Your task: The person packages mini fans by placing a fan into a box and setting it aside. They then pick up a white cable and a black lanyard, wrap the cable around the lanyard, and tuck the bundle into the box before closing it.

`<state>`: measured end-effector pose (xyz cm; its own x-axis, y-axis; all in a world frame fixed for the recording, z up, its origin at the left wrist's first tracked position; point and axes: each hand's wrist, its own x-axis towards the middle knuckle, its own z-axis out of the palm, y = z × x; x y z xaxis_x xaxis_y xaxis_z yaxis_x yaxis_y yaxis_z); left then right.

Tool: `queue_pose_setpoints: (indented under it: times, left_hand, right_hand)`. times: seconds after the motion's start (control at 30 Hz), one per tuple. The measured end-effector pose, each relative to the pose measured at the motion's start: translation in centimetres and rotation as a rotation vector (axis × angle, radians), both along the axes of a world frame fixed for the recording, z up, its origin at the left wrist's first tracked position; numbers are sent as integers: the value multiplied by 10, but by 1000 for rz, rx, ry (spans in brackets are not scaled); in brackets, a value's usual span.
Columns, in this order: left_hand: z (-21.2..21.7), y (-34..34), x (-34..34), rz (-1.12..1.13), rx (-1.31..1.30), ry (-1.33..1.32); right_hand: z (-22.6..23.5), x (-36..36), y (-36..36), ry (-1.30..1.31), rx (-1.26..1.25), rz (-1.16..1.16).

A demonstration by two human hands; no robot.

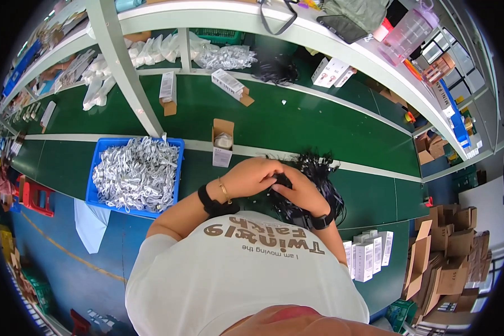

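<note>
My left hand (255, 176) and my right hand (301, 193) meet in front of my chest, above the near side of the green bench. Their fingers are curled and the fingertips pressed together. Something dark shows in the gap between them, but whether it is held or lies behind cannot be made out. Beneath and beside my right hand spreads a pile of glossy black straps or cords (333, 196). Just beyond my left hand stands an open small white carton (222, 157), its brown flap raised and a white rounded item inside.
A blue bin (181, 168) of white cables sits at left. Two white cartons, one upright (168, 89) and one tilted (228, 82), lie on the green belt. Several white boxes (365, 260) stand at right. A white shelf post (123, 61) rises at left; brown cartons (453, 246) are stacked far right.
</note>
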<state>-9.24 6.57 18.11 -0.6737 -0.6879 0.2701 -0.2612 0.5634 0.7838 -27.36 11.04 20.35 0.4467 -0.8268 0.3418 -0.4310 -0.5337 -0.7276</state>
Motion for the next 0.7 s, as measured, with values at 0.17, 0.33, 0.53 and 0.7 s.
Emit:
queue_pose_setpoints:
  times: [0.17,0.33,0.53,0.7]
  left_hand:
    - [24,-28,18,262,-425,75]
    - [21,-14,-5,-3,12,463]
    - [9,0,2,-652,974,742]
    - [-22,-5,57,-262,909,673]
  right_hand:
    - [29,-15,1,-47,517,-105]
    - [78,17,-3,-484,350,113]
    - [103,29,-12,-957,211,24]
    - [78,-53,-22,-755,-28,-105]
